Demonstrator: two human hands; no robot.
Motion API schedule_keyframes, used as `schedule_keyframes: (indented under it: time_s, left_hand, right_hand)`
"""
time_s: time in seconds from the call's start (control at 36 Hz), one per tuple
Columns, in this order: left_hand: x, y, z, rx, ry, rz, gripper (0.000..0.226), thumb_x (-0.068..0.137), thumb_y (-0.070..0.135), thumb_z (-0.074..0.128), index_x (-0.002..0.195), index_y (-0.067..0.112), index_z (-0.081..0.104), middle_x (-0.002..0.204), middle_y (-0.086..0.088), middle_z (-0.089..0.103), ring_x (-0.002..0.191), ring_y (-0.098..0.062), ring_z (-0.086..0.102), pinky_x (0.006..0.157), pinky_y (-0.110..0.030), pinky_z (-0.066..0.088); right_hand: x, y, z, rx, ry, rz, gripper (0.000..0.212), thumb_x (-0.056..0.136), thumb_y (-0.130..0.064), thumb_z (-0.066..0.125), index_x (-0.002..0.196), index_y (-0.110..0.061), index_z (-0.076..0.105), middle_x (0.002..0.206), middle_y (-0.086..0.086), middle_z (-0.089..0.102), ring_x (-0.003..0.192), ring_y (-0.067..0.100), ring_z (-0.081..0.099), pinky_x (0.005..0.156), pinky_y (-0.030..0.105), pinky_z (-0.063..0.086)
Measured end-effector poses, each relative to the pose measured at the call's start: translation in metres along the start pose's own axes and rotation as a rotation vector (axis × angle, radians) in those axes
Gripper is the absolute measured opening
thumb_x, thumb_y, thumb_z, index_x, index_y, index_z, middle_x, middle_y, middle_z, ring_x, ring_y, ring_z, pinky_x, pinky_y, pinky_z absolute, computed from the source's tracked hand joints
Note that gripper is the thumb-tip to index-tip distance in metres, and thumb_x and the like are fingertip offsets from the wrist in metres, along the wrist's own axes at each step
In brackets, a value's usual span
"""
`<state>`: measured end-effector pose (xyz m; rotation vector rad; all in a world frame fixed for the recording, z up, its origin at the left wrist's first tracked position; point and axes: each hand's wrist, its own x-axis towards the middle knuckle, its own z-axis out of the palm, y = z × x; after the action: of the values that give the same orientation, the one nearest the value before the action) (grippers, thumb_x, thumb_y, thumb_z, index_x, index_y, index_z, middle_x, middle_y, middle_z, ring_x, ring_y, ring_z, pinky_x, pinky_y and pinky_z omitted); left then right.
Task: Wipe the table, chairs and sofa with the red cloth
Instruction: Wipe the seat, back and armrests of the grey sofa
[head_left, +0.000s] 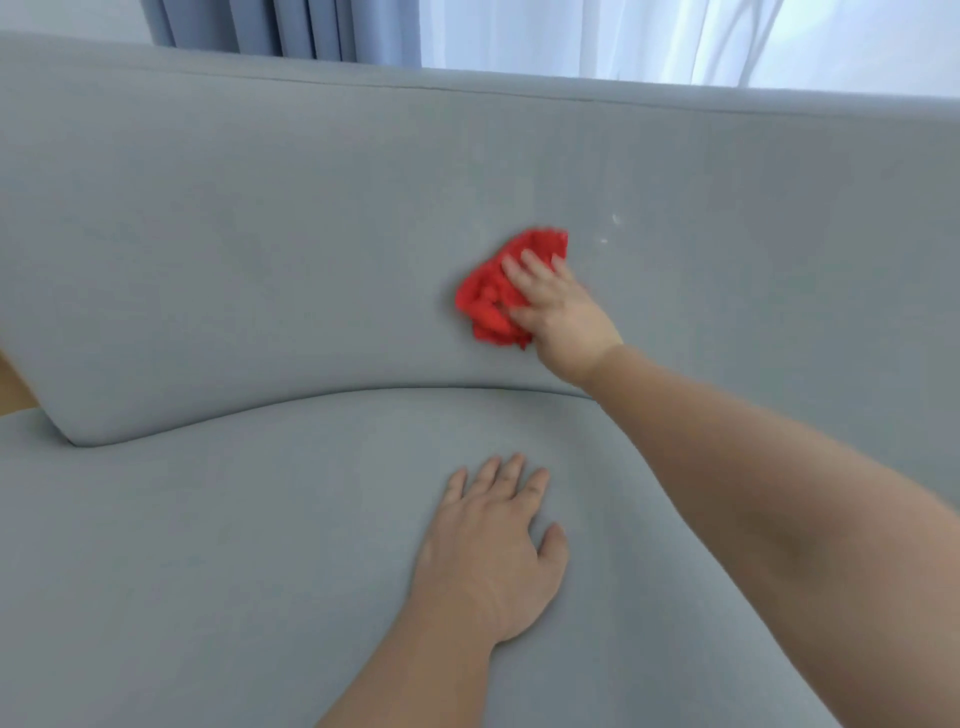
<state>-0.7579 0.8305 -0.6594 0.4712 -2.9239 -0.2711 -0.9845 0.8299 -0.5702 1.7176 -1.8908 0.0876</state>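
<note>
We note a grey sofa (779, 218) filling nearly the whole head view, seen from above and in front. The red cloth (485, 299) is bunched into a crumpled wad and lies against the sofa's backrest (260, 234), about midway up it and a little right of centre. The right hand (558, 312) lies on top of the cloth, pressing it to the fabric. Its fingers (530, 265) are fairly straight and lie close together over the upper part of the wad, and the thumb lies on the lower part. The hand is slightly blurred, so we cannot tell whether any fold is pinched beneath the palm. Red cloth shows to the left of the fingers and above them. The right forearm runs from the lower right corner up to the hand, crossing the seam between backrest and seat. The left hand (491, 551) rests palm down on the seat cushion (208, 545), well below the cloth and apart from it. Its fingers are straight and only slightly spread, the thumb is set out to the right, and it holds nothing. Two small pale specks (616, 219) sit on the backrest just right of the cloth and above it. Behind the sofa hang a grey-blue curtain (291, 28) on the left and a white sheer curtain (623, 36) on the right. A sliver of wooden floor (13, 384) shows at the left edge.
</note>
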Motion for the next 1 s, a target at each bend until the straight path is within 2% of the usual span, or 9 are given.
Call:
schedule_keyframes:
  time_s: [0.08,0.14,0.31,0.5,0.56,0.64,0.81,0.92,1.0]
  left_hand:
    - [-0.001,0.002,0.002,-0.003,-0.001,0.001,0.064,0.09,0.053,0.018,0.151,0.032,0.012,0.16,0.009,0.005,0.146,-0.01,0.001,0.117,-0.036,-0.005]
    - [-0.001,0.003,0.003,-0.006,-0.005,0.003,0.066,0.089,0.053,0.017,0.151,0.033,0.012,0.16,0.01,0.005,0.146,-0.01,0.001,0.116,-0.036,-0.006]
    - [-0.004,-0.004,0.003,0.017,0.008,-0.006,0.063,0.091,0.053,0.019,0.151,0.034,0.011,0.16,0.011,0.004,0.145,-0.009,0.0,0.117,-0.035,-0.006]
    - [-0.002,-0.001,0.004,0.01,0.018,-0.005,0.066,0.087,0.054,0.014,0.151,0.035,0.01,0.16,0.012,0.004,0.145,-0.008,0.0,0.117,-0.034,-0.007]
    - [-0.002,-0.002,0.004,0.012,0.021,-0.007,0.068,0.086,0.055,0.012,0.151,0.035,0.009,0.16,0.012,0.003,0.145,-0.007,-0.001,0.117,-0.034,-0.007]
    - [-0.001,-0.002,0.004,0.02,0.012,-0.008,0.067,0.087,0.055,0.012,0.151,0.035,0.008,0.16,0.012,0.003,0.145,-0.007,-0.001,0.118,-0.035,-0.006]
    - [-0.001,0.0,0.004,0.026,0.007,-0.01,0.063,0.092,0.053,0.017,0.151,0.035,0.007,0.16,0.012,0.002,0.145,-0.007,-0.002,0.118,-0.035,-0.006]
    - [-0.001,0.0,0.003,0.031,-0.007,-0.008,0.062,0.092,0.052,0.017,0.151,0.035,0.006,0.16,0.012,0.001,0.145,-0.007,-0.002,0.118,-0.035,-0.005]
    - [-0.002,-0.001,0.003,0.036,-0.004,-0.01,0.062,0.092,0.052,0.017,0.151,0.034,0.007,0.16,0.012,0.001,0.145,-0.007,-0.002,0.118,-0.035,-0.005]
  right_hand:
    - [-0.042,-0.005,0.037,-0.065,-0.28,-0.021,0.033,0.095,-0.013,0.048,0.124,-0.015,0.064,0.155,0.011,0.026,0.144,0.033,0.021,0.117,0.042,0.001]
    - [-0.049,0.002,0.042,-0.042,-0.308,-0.028,0.037,0.1,-0.019,0.04,0.133,-0.023,0.057,0.157,0.001,0.023,0.146,0.023,0.017,0.117,0.032,-0.002]
    - [-0.045,0.013,0.031,-0.215,-0.426,-0.164,0.037,0.101,-0.024,0.038,0.134,-0.024,0.055,0.159,0.001,0.018,0.147,0.022,0.013,0.118,0.033,-0.001]
    - [-0.052,0.032,-0.013,-0.287,-0.194,-0.264,0.034,0.086,-0.018,0.044,0.092,-0.013,0.077,0.125,0.013,0.063,0.117,0.034,0.059,0.101,0.051,0.041]
    - [-0.049,0.038,-0.025,-0.304,-0.158,-0.229,0.027,0.082,-0.015,0.052,0.093,-0.012,0.077,0.127,0.014,0.062,0.118,0.037,0.057,0.101,0.054,0.04]
    - [-0.038,0.053,-0.051,-0.342,-0.119,-0.148,0.039,0.085,-0.015,0.04,0.098,-0.009,0.076,0.132,0.018,0.057,0.12,0.041,0.055,0.102,0.058,0.036]
    - [-0.009,0.089,-0.104,-0.372,0.061,0.119,0.042,0.091,-0.008,0.052,0.132,-0.011,0.056,0.151,0.024,0.031,0.138,0.046,0.029,0.115,0.053,0.015]
    - [0.003,0.099,-0.129,-0.34,0.095,0.354,0.057,0.086,-0.007,0.054,0.141,-0.016,0.044,0.155,0.024,0.02,0.138,0.047,0.024,0.116,0.051,0.016]
    - [0.001,0.095,-0.13,-0.281,0.089,0.384,0.06,0.088,-0.008,0.051,0.145,-0.018,0.04,0.155,0.021,0.021,0.138,0.044,0.025,0.116,0.047,0.018]
